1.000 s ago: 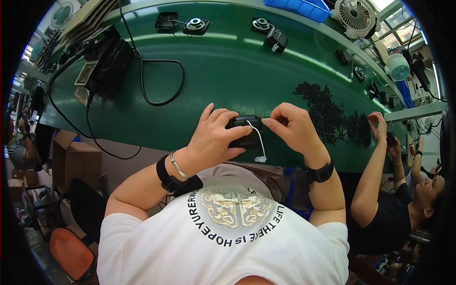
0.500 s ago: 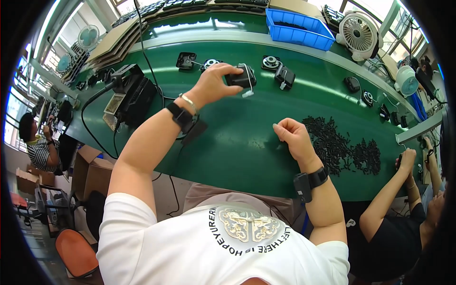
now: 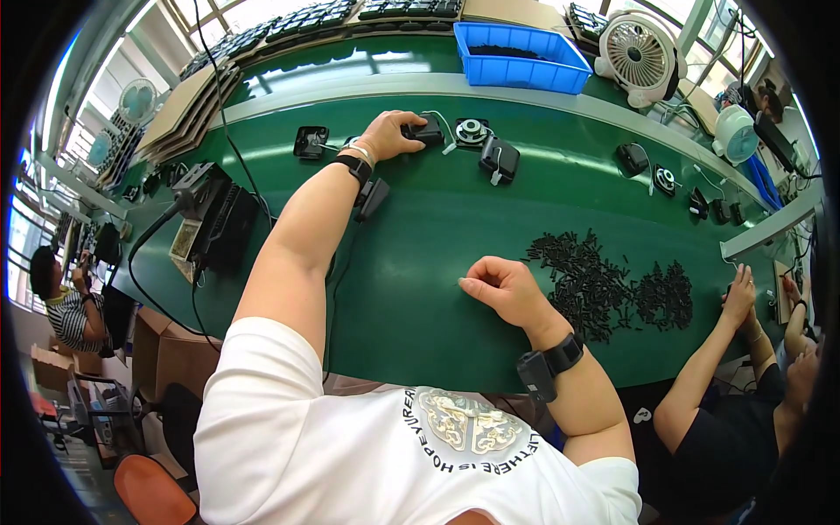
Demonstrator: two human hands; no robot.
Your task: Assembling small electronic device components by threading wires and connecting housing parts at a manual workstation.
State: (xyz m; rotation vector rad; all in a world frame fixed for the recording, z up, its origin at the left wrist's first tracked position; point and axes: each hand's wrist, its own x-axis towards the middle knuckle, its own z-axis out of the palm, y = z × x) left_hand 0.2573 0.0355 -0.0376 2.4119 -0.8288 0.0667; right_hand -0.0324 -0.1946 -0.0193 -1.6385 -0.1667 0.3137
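My left hand (image 3: 385, 136) reaches to the far side of the green table, its fingers round a small black plastic housing (image 3: 426, 131) with a white cable. Right beside it sit a round speaker (image 3: 471, 131) and another black housing (image 3: 500, 162) with a white lead and plug. To the left of that hand is an open black shell (image 3: 311, 142). My right hand (image 3: 506, 287) hovers over the table's near half, thumb and forefinger pinched together; anything between them is too small to tell. Near it lies a heap of small black cylindrical pieces (image 3: 582, 284).
A blue bin (image 3: 525, 73) and a white fan (image 3: 641, 54) stand at the back. On the left is a black boxy device (image 3: 214, 214) with cables. More housings and a speaker (image 3: 665, 180) lie far right. A co-worker's hands (image 3: 739, 297) are at the right edge.
My left hand has carried the black housing away from me and to the left, down beside the speaker. My right hand has shifted slightly left and nearer, still pinched.
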